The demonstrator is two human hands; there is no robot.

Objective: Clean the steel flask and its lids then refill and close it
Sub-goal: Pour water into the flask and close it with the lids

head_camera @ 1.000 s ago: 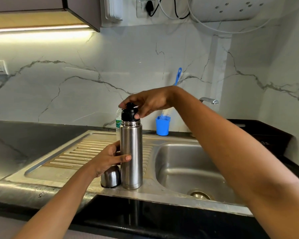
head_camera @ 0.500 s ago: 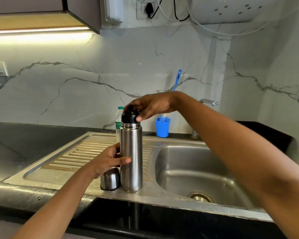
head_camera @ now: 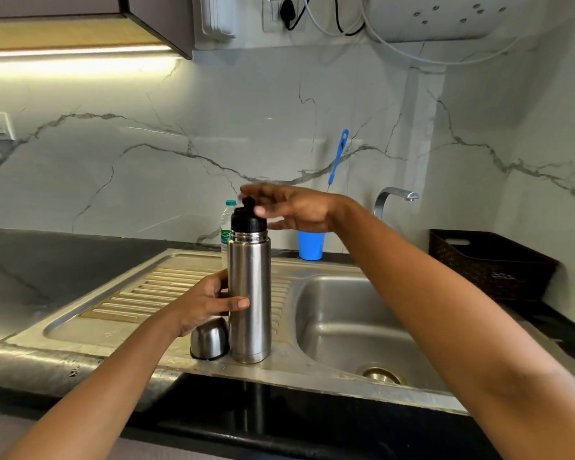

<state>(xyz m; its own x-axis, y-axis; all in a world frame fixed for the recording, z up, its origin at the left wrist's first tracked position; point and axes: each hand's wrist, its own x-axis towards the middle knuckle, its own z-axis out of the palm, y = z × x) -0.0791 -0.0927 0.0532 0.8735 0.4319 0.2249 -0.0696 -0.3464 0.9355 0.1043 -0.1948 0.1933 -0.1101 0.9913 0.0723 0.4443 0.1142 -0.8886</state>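
Gripping the tall steel flask (head_camera: 250,293), the left hand (head_camera: 206,302) braces it; the right hand (head_camera: 296,209), grip unclear, could slip off the black plastic stopper (head_camera: 247,221), toppling it.

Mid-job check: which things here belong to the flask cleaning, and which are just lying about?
Job: steel flask in left hand; black stopper under right hand; steel cap beside the flask; sink; tap; probably blue brush.
Lying about: plastic bottle; blue cup; dark basket.
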